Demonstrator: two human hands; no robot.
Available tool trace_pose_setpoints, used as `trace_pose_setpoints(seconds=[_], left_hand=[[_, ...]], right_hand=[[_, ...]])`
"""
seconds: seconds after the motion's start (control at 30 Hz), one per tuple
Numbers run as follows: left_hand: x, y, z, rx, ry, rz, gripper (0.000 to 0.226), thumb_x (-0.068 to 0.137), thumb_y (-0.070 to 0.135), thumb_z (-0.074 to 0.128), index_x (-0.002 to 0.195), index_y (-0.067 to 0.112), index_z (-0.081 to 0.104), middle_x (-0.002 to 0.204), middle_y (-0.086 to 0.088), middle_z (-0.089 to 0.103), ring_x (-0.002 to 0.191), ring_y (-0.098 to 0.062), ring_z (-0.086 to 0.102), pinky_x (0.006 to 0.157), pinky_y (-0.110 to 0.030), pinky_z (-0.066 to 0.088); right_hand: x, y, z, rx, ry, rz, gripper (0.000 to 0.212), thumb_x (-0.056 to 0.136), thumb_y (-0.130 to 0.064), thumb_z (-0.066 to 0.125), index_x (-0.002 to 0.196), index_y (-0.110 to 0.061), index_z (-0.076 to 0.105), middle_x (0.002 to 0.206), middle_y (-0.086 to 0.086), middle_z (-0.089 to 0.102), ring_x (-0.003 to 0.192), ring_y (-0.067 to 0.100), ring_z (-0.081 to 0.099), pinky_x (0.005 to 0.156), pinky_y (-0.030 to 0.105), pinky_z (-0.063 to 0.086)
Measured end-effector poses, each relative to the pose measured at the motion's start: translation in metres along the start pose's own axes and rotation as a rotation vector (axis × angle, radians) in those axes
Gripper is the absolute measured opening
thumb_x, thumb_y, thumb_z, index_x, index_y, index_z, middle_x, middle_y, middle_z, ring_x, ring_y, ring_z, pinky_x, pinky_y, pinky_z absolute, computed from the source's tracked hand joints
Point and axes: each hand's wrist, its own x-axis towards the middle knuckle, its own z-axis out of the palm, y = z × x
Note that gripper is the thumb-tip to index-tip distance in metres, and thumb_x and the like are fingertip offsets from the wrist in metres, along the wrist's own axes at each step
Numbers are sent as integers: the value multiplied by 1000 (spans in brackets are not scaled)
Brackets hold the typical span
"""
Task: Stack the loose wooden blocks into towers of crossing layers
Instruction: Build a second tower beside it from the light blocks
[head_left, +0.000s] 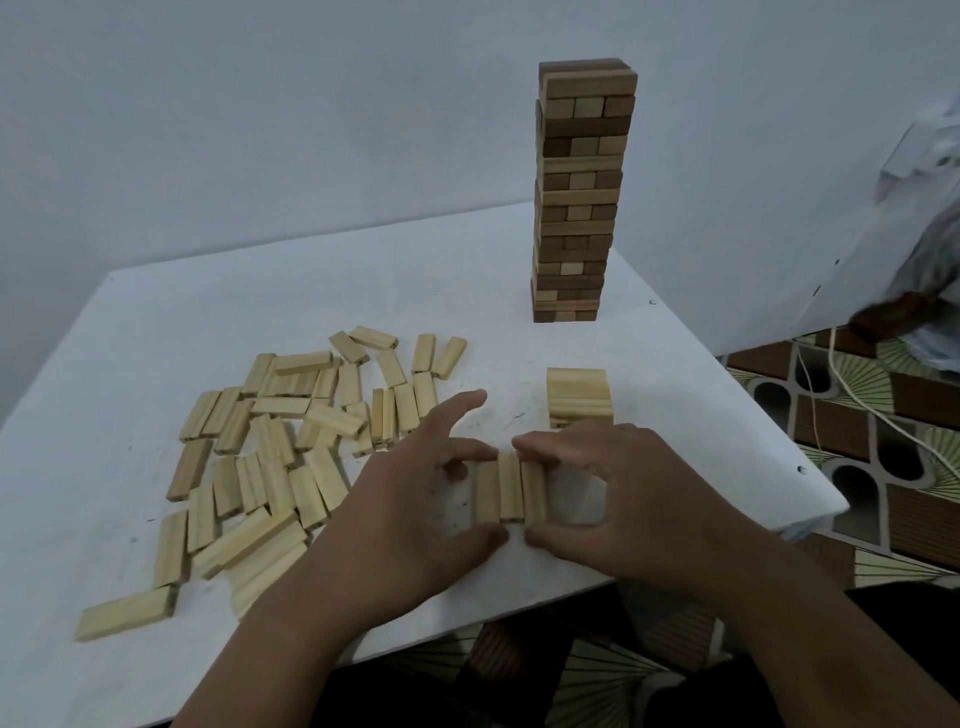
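Observation:
Three pale wooden blocks lie side by side near the table's front edge. My left hand pinches them from the left, fingers at their far ends and thumb at the near ends, index finger stretched out. My right hand pinches the same row from the right, its fingers curled over the far ends. A short stack of pale blocks stands just beyond my right hand. A tall finished tower of crossing light and dark layers rises at the back. Several loose pale blocks lie scattered to the left.
The white table has its right edge close to my right hand and its front edge under my wrists. A grey wall stands behind. Patterned floor tiles, a white cable and a plastic bag lie to the right.

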Motion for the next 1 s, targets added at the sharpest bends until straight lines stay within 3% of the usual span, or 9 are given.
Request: trace_pose_setpoints(seconds=[0.17, 0.4, 0.5, 0.6, 0.8, 1.0], left_hand=[[3, 0, 0, -26, -23, 1, 89, 70, 33, 86, 135, 56, 30, 114, 32, 61, 109, -1, 56, 81, -9, 41], [13, 8, -1, -41, -48, 35, 85, 69, 30, 88, 133, 50, 36, 114, 30, 63, 108, 0, 58, 81, -4, 38], [26, 16, -2, -19, -24, 59, 83, 70, 31, 86, 133, 48, 36, 113, 30, 62, 108, 1, 57, 80, -7, 39], [42, 23, -1, -11, -10, 75, 79, 71, 32, 84, 133, 45, 35, 111, 27, 63, 107, 2, 55, 81, -2, 35], [74, 36, 7, 51, 12, 88, 74, 81, 39, 77, 132, 53, 25, 123, 28, 55, 113, 2, 47, 100, -33, 36], [92, 36, 24, 93, 41, 70, 72, 89, 27, 70, 135, 53, 21, 126, 30, 48, 117, 5, 33, 98, -30, 16]], right_hand=[[2, -1, -2, 25, 28, -22, 66, 68, -56, 72, 130, -46, 54, 116, -37, 53, 116, -13, 43, 93, -2, 20], [1, 2, -8, 62, 113, -61, 50, 66, -40, 80, 111, -41, 60, 105, -28, 58, 107, -8, 48, 89, 4, 24], [2, 5, -17, 90, 195, -44, 51, 64, -41, 78, 109, -44, 54, 104, -26, 57, 107, -1, 50, 92, 16, 32], [6, 10, -26, 98, 249, -19, 53, 64, -42, 76, 110, -44, 51, 107, -25, 57, 108, 5, 50, 93, 29, 40], [21, 28, -37, 117, 317, 23, 52, 64, -44, 73, 111, -42, 50, 109, -24, 55, 109, 12, 50, 89, 45, 47], [35, 43, -39, 141, 333, 65, 54, 63, -47, 75, 111, -38, 52, 111, -21, 56, 108, 8, 52, 93, 48, 46]])
